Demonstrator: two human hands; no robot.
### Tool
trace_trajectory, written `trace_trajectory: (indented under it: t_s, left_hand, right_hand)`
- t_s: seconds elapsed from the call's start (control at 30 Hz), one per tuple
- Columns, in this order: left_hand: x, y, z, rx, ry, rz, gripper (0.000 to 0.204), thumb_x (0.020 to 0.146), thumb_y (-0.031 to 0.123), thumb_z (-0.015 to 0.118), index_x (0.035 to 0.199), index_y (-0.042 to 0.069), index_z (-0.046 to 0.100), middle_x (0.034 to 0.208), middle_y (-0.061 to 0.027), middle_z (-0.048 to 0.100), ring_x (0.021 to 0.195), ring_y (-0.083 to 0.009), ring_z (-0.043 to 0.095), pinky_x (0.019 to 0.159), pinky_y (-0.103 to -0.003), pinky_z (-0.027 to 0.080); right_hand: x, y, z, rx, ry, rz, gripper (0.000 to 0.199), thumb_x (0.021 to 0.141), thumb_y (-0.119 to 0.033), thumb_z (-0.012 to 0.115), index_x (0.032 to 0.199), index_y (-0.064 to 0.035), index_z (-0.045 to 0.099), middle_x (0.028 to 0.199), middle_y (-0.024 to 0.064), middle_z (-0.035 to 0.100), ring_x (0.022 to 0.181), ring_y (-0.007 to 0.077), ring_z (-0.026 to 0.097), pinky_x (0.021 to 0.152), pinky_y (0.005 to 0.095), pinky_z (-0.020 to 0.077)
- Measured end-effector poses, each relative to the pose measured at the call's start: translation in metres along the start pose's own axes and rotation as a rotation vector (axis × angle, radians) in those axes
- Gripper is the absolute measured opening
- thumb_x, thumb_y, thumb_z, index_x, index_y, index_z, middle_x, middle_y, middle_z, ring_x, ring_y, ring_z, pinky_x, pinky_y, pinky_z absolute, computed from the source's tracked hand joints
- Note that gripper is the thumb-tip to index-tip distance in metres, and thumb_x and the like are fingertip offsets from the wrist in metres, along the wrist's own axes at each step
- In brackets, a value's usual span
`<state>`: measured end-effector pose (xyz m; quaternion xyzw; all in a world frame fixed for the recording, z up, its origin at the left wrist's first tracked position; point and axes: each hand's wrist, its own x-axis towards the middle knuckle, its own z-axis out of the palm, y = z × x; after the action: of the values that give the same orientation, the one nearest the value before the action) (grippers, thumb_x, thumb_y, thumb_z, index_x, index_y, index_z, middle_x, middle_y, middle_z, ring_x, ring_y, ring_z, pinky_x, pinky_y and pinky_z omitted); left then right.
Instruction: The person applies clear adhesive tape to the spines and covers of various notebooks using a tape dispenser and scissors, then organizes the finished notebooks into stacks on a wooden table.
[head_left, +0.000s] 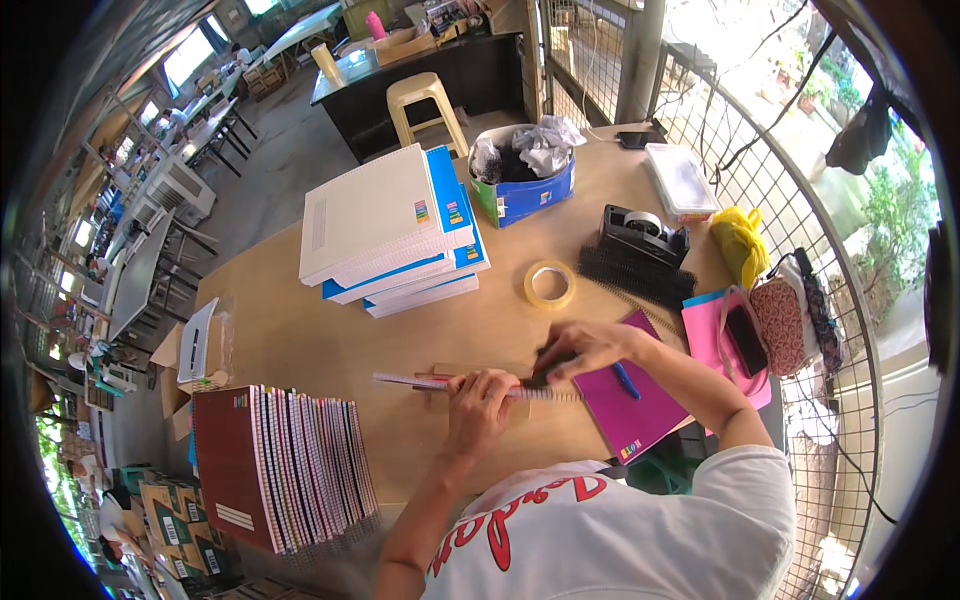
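My left hand [480, 395] is closed around a thin spiral notebook [400, 381], held nearly edge-on above the table. A wire coil [562, 395] sticks out past the notebook's right end. At that end my right hand [590, 348] grips a small dark tool, blurred and partly hidden by the fingers, so its exact kind does not show. Beneath my right forearm lies a purple notebook cover [625, 405] with a blue pen [627, 381] on it. The fingertips of my left hand are partly turned away from view.
Several bound notebooks [235, 460] stack at the left front. White and blue notebook stacks [380, 225] stand behind. Clear tape [549, 286], black coils [630, 275], a tape dispenser [645, 238], a box [535, 200] of crumpled plastic, a phone [745, 340] and pouches [785, 318] occupy the right side.
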<state>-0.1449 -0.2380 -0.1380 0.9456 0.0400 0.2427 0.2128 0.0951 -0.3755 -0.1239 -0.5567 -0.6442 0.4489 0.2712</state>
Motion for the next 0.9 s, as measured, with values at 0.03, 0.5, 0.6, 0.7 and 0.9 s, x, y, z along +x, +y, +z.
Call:
trace_trajectory:
  t_s: [0.03, 0.5, 0.6, 0.7, 0.9]
  left_hand:
    - [-0.001, 0.001, 0.000, 0.005, -0.006, -0.002, 0.022, 0.085, 0.024, 0.072, 0.102, 0.014, 0.062, 0.097, -0.0018, 0.064, 0.090, -0.0241, 0.061, 0.084, -0.041, 0.037]
    - [0.007, -0.003, 0.000, -0.073, 0.245, 0.032, 0.068, 0.079, 0.029, 0.083, 0.129, 0.004, 0.045, 0.129, -0.0195, 0.051, 0.116, -0.0374, 0.052, 0.090, -0.046, 0.049]
    - [0.002, -0.012, 0.003, -0.128, 0.249, 0.002, 0.066, 0.079, 0.040, 0.081, 0.125, 0.006, 0.050, 0.131, -0.0165, 0.051, 0.119, -0.0355, 0.051, 0.094, -0.048, 0.044]
    - [-0.016, -0.028, -0.028, 0.251, 0.227, -0.117, 0.056, 0.077, 0.054, 0.078, 0.107, 0.010, 0.061, 0.129, -0.0115, 0.053, 0.119, -0.0322, 0.049, 0.100, -0.049, 0.034]
    - [-0.029, -0.050, -0.040, 0.284, 0.258, -0.314, 0.044, 0.068, 0.061, 0.080, 0.078, 0.020, 0.067, 0.124, -0.0022, 0.051, 0.125, -0.0296, 0.042, 0.104, -0.056, 0.023]
  right_hand:
    - [-0.001, -0.001, -0.004, -0.305, 0.092, 0.134, 0.054, 0.087, -0.047, 0.065, 0.122, -0.0069, 0.071, 0.114, 0.0219, 0.065, 0.107, 0.0325, 0.058, 0.096, 0.0393, 0.0436]
    - [0.023, -0.003, 0.007, 0.050, 0.149, -0.040, 0.051, 0.089, -0.050, 0.061, 0.118, -0.0092, 0.074, 0.107, 0.0186, 0.070, 0.101, 0.0326, 0.061, 0.093, 0.0386, 0.0472]
    - [0.031, -0.019, 0.005, 0.092, 0.150, -0.114, 0.053, 0.089, -0.050, 0.062, 0.120, -0.0090, 0.072, 0.106, 0.0186, 0.070, 0.106, 0.0326, 0.061, 0.094, 0.0391, 0.0471]
    - [0.031, -0.010, 0.002, 0.128, 0.250, -0.028, 0.050, 0.090, -0.043, 0.066, 0.126, -0.0091, 0.069, 0.113, 0.0202, 0.065, 0.112, 0.0317, 0.058, 0.098, 0.0394, 0.0435]
    - [0.049, -0.028, 0.011, -0.020, 0.121, -0.081, 0.051, 0.090, -0.046, 0.064, 0.122, -0.0076, 0.071, 0.118, 0.0198, 0.065, 0.111, 0.0313, 0.059, 0.097, 0.0394, 0.0453]
